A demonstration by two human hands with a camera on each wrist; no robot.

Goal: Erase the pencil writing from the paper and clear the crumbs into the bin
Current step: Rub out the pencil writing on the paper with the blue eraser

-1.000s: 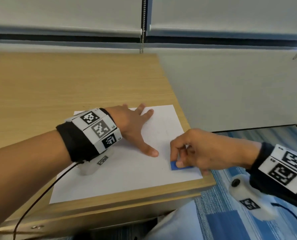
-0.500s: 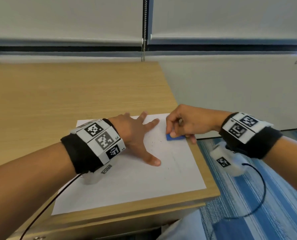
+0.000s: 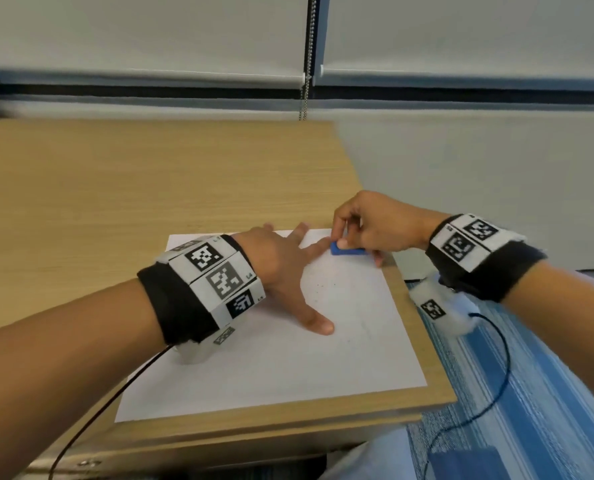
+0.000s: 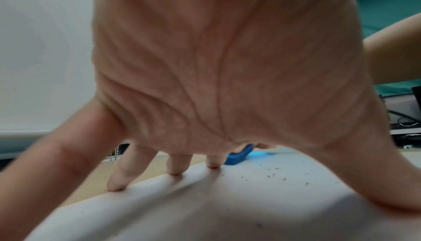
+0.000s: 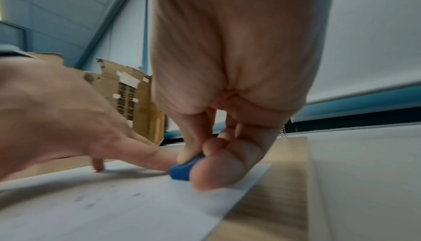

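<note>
A: Two hands on one sheet. Largest first: wooden surface (image 3: 150, 188), with the paper (image 3: 288, 368) lying at its near right corner, right edge almost flush with the surface's edge.

B: Left hand (image 3: 281, 268)?

A: Flat and spread wide, fingers straight, thumb splayed toward the near side. Holds nothing, just presses the sheet down. My read: it's an anchor so the paper doesn't slide or buckle under the rubbing.

B: Right hand (image 3: 375, 226)?

A: Curled down over the blue eraser (image 3: 347, 251), thumb on one side, fingertips on the other. Eraser sits on the far right part of the sheet, just beside the left index fingertip. Pinching it low probably lets the hand bear down harder.

B: Writing gone?

A: Mostly, as far as I can tell. Faint grey traces show mid-sheet; too pale to read. Under the eraser is hidden.

B: Crumbs?

A: Dark crumbs (image 4: 273, 174) scattered on the sheet between eraser and left thumb. None cleared yet.

B: Bin?

A: Not in any view. Sheet near the surface's edge would suit sweeping crumbs off that side, but that's a guess.
</note>
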